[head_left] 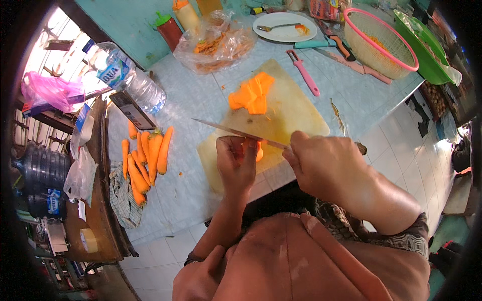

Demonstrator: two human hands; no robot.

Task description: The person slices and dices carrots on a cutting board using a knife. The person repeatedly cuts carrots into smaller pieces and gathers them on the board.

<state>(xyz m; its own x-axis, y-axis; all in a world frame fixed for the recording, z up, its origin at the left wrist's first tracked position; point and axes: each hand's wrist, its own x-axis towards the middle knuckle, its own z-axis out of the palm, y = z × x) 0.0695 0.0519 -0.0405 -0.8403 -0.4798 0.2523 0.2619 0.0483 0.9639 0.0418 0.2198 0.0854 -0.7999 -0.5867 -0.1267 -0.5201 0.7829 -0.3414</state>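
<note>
My right hand [327,163] is closed around the handle of a kitchen knife [229,130], whose blade points left above the cutting board. Pinched in my left hand [236,161] is a piece of carrot [260,152], partly hidden by the fingers and close under the blade. Whether the edge touches it I cannot tell. Beneath both lies a yellowed cutting board [301,114], its near corner by the table edge. Flat carrot slices [252,94] overlap in a pile on its far part. To the left, several whole carrots [154,150] lie on the table.
A pink peeler [304,75], knives [340,47], a plate with a fork [278,35] and a pink-rimmed basket [350,30] are at the far right. Far left stand a water bottle [131,79] and a phone [132,111]. A bag of peelings [216,47] is behind the board.
</note>
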